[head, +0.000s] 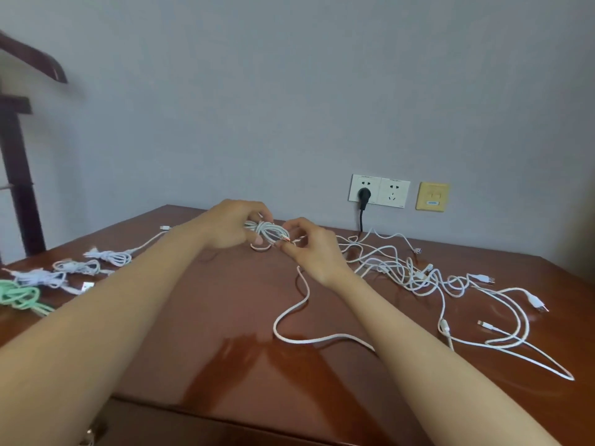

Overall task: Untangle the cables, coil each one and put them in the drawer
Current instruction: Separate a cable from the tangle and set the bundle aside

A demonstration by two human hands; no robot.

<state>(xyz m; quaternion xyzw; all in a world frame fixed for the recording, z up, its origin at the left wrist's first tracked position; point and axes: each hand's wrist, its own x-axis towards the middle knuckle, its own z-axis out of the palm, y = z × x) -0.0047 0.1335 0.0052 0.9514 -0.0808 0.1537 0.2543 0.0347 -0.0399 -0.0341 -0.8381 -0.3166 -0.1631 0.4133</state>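
My left hand (230, 225) grips a small coil of white cable (269, 233) above the middle of the brown table (225, 317). My right hand (310, 249) pinches the same cable close to the coil. Its loose tail (297, 312) hangs down and snakes over the tabletop under my right forearm. A tangle of white cables (415, 273) lies to the right. On the left lie several coiled white cables (111, 256) and a mint-green coiled cable (19, 296). The drawer is not clearly visible.
Wall sockets (380, 191) with a black plug (363, 196) and a yellow wall plate (433, 197) sit behind the table. Dark wooden furniture (19, 175) stands at the left. The table's front edge (257, 423) runs below my forearms.
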